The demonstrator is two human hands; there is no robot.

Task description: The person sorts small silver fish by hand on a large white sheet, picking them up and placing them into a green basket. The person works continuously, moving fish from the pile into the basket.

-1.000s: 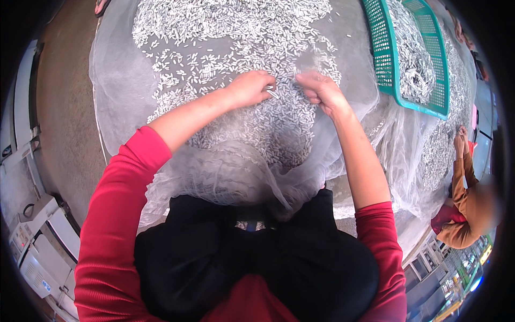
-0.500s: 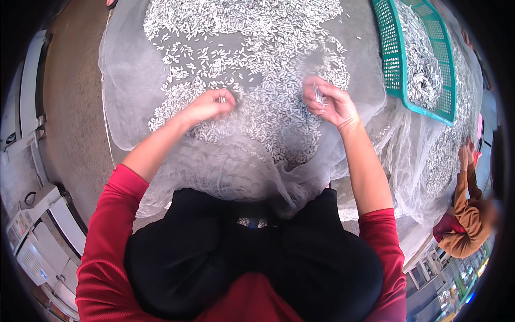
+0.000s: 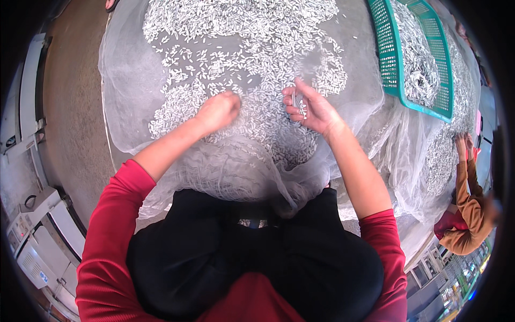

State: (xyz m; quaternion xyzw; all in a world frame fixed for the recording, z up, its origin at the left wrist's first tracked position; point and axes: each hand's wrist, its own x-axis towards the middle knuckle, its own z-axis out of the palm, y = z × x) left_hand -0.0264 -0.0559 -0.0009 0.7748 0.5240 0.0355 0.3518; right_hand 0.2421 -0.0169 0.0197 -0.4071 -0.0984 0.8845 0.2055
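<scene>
A thick spread of small, slim silvery-white rods lies on the sheer mesh cloth in front of me. My left hand is low over the near part of the spread, its fingers curled down together. Its fingertips are turned away, so what they pinch is hidden. To the right, my right hand is turned partly palm up, fingers bent around several rods that show in its palm. Its thumb points up and away from them. The exact kind of the rods is too small to tell.
A green plastic basket heaped with longer silvery pieces stands at the far right. The mesh bunches up at the near edge by my lap. Further right, another person in brown sleeves reaches over more pieces. White machines line the left side.
My right hand has moved left and slightly nearer, its palm opening more to view with the rods in it. My left hand has shifted slightly right and nearer, its fingers lower to the spread.
</scene>
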